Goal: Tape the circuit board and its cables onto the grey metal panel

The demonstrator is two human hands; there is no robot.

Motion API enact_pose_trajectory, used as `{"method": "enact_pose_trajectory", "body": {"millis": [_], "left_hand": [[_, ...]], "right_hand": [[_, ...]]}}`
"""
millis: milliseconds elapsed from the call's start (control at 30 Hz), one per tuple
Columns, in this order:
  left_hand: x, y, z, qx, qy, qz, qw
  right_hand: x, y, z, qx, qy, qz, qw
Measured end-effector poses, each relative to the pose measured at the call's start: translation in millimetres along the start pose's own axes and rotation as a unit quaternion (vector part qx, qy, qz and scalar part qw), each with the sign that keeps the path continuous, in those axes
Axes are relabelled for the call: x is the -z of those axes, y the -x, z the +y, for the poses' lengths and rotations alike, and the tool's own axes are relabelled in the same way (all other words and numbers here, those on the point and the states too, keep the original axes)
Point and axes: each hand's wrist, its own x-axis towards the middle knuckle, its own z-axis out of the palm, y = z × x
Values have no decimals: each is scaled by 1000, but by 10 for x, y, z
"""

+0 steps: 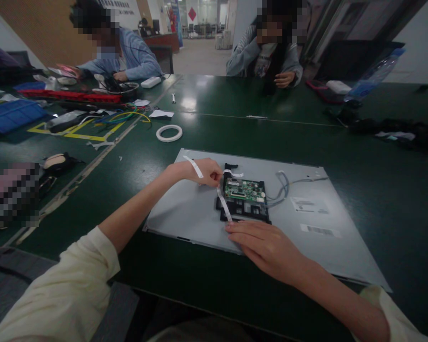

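Narrow white tape strip (224,204) lies mid-frame along the black plastic bracket (237,205), seemingly part-stuck: left hand (207,172) pinches its top, right hand (266,243), fingers together, presses its bottom; wrist-borne spare strip (194,166) looks unused.

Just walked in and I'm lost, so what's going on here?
Someone is at work over a grey panel. A white strip stretches between the left hand and the right hand, beside a circuit board. Another strip lies across the left wrist. A tape roll sits beyond the panel.
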Motion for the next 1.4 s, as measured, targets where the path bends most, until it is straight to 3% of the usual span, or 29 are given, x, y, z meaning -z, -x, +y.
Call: {"method": "enact_pose_trajectory", "body": {"millis": [133, 933, 1100, 1400], "left_hand": [[-41, -8, 151, -16, 3, -54, 998], [-16, 29, 222, 16, 35, -75, 996], [2, 39, 263, 10, 6, -85, 996], [-67, 2, 342, 36, -104, -48, 993]], "right_hand": [[-3, -4, -1, 5, 5, 2, 1000], [9, -4, -18, 8, 7, 9, 1000], [15, 4, -16, 5, 3, -5, 1000], [2, -15, -9, 4, 4, -5, 1000]]}}
